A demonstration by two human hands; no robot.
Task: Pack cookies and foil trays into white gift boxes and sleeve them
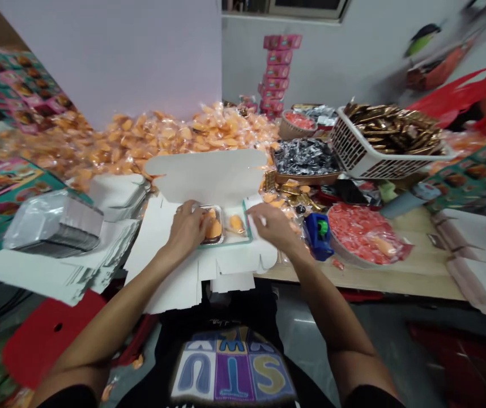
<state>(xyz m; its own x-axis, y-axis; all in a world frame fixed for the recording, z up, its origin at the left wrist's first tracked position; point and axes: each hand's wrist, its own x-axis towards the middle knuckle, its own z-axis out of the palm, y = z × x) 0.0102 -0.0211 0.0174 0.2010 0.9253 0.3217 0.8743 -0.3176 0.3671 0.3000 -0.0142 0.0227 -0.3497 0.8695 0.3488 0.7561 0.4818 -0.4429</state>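
A pale grey wall [243,68] closes off the back, with a dark window [306,4] in a light frame cut by the top edge. Left of it rises a smooth lavender-white panel [141,56] with a straight upright edge. A light wood-toned table [421,275] runs below. The floor [302,323] is grey and glossy, catching pale reflections; a red stool [30,345] stands at lower left.

A pale wood-toned table [423,275] is covered along its far side by heaped orange packets [175,136]. A blue tape dispenser [317,241] and a round tub [350,259] are set at right; an open white box [209,175] is laid centrally, perhaps directly.
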